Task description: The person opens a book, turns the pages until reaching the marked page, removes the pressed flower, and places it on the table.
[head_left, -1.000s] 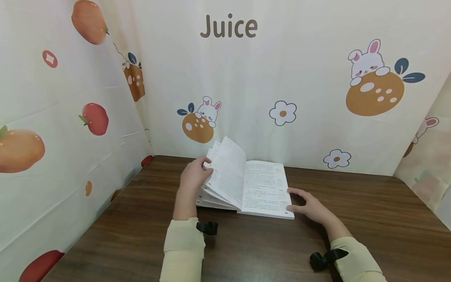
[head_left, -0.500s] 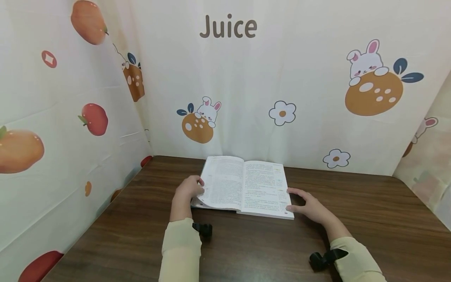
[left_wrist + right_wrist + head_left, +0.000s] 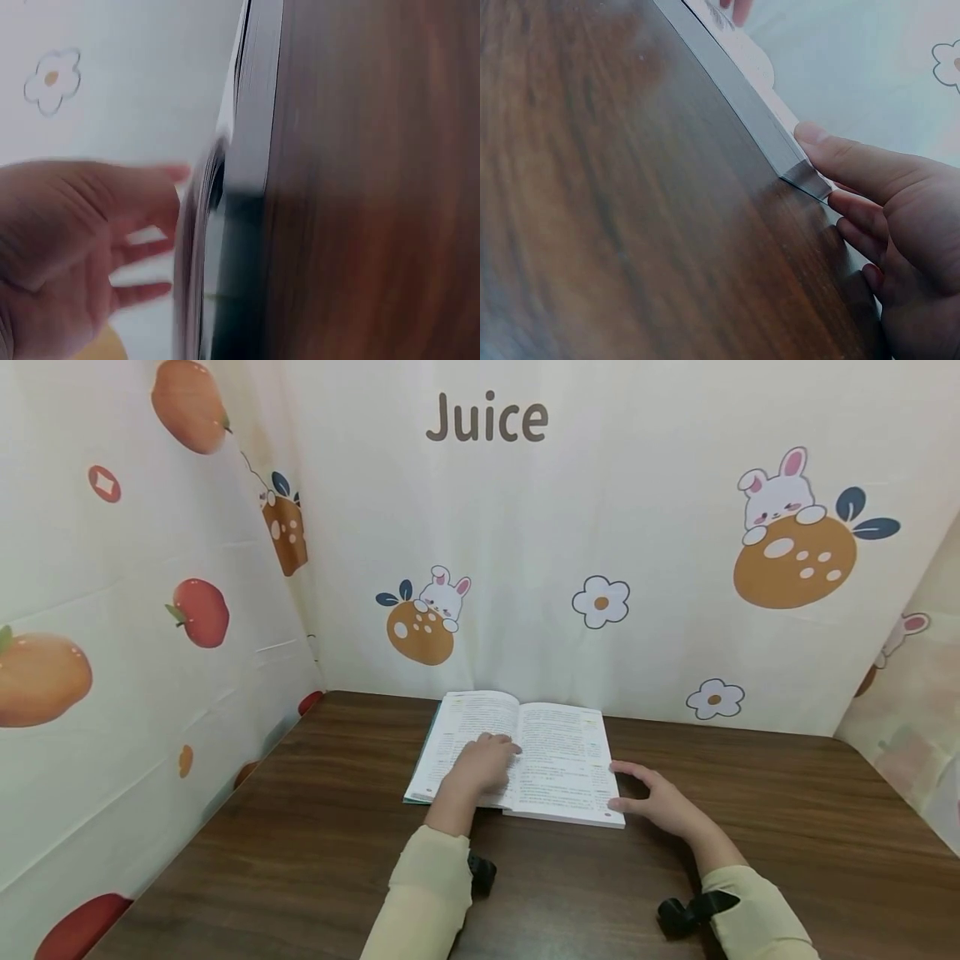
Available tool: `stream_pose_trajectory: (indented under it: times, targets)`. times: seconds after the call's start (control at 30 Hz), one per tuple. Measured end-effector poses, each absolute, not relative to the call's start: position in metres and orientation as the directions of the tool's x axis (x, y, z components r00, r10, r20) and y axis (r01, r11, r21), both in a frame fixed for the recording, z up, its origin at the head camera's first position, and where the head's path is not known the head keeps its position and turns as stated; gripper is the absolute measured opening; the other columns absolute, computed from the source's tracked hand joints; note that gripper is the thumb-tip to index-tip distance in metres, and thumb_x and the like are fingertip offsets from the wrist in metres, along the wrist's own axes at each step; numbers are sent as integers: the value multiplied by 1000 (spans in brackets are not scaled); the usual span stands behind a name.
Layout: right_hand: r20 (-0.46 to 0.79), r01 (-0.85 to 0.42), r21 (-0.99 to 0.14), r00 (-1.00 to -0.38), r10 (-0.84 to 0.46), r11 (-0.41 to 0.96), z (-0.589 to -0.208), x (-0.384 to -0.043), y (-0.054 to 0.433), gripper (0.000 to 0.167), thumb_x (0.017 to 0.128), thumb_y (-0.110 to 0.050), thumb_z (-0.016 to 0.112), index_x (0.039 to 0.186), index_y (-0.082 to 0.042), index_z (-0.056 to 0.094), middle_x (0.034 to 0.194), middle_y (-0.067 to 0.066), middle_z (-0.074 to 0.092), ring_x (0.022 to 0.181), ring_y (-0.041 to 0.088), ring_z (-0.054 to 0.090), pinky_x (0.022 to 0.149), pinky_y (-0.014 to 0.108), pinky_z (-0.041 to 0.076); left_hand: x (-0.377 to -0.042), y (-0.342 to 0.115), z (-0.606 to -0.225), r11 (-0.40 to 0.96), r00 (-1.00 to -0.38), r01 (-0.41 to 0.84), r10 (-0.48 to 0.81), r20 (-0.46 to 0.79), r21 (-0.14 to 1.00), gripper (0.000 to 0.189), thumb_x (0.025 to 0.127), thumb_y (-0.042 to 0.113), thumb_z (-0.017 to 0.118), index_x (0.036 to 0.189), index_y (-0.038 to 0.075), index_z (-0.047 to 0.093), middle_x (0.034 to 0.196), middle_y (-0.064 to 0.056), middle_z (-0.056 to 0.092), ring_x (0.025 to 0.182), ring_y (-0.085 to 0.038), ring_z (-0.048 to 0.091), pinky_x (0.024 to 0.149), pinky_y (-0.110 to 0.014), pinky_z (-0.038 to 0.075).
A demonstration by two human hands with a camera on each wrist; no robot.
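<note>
An open book (image 3: pixel 558 760) lies on the table near the back curtain, both pages covered in print. My left hand (image 3: pixel 483 766) is over the left page close to the spine, its fingers reaching across the paper. In the left wrist view, that hand (image 3: pixel 82 240) has its fingertips right at the blurred, curved pages (image 3: pixel 193 262). At the book's right edge my right hand (image 3: pixel 660 800) grips the page block. The right wrist view has the thumb (image 3: pixel 817 139) on top at the corner and the other fingers along the side.
Dark wood-grain table (image 3: pixel 262 868) under the book. A white printed curtain (image 3: pixel 525 527) rises right behind it, and another printed curtain (image 3: pixel 135 693) borders the table on the left. Black camera mounts (image 3: pixel 678 917) sit on both wrists.
The left pages, raised a second ago, came down flat on the left side. My left hand then moved right from the left edge toward the spine. The right hand stays put.
</note>
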State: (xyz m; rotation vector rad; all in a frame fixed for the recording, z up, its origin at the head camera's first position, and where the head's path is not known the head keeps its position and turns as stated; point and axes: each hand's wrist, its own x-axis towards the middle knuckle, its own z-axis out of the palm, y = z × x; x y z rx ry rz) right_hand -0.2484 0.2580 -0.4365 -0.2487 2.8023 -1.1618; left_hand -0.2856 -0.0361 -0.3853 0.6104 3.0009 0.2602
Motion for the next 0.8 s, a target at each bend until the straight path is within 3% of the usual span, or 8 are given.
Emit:
stream_pose_trajectory:
  times: [0.1, 0.33, 0.67, 0.8]
  targets:
    - [-28, -113, -707, -982, -187, 699, -436, -248, 257, 73, 77, -44, 71, 136, -12, 44, 142, 26, 27, 128, 46, 22, 95, 68, 18, -282, -31, -387, 921, -925, 347, 367, -95, 177, 44, 87, 11, 55, 130, 18, 55, 137, 0, 47, 122, -22, 44, 95, -40, 38]
    - [-31, -110, -708, -982, -186, 697, -437, -248, 257, 73, 77, -43, 71, 136, -12, 43, 142, 27, 26, 128, 47, 22, 95, 68, 18, -285, -37, -390, 902, -919, 312, 366, -145, 298, 43, 92, 12, 48, 135, 16, 49, 139, -1, 45, 125, -19, 43, 99, -36, 36]
    - [-24, -119, -716, -981, -194, 688, -436, -248, 257, 72, 77, -43, 71, 136, -11, 44, 142, 27, 26, 129, 46, 21, 95, 68, 17, -290, -44, -392, 858, -896, 311, 408, -173, 409, 46, 90, 15, 56, 135, 14, 49, 136, -5, 48, 126, -21, 42, 100, -38, 34]
    - [-21, -122, -719, -980, -197, 684, -435, -248, 257, 72, 77, -42, 72, 136, -11, 44, 142, 27, 26, 129, 46, 21, 95, 68, 17, -290, -46, -391, 847, -885, 300, 419, -202, 440, 52, 87, 17, 63, 136, 14, 47, 141, -5, 42, 130, -22, 36, 103, -38, 30]
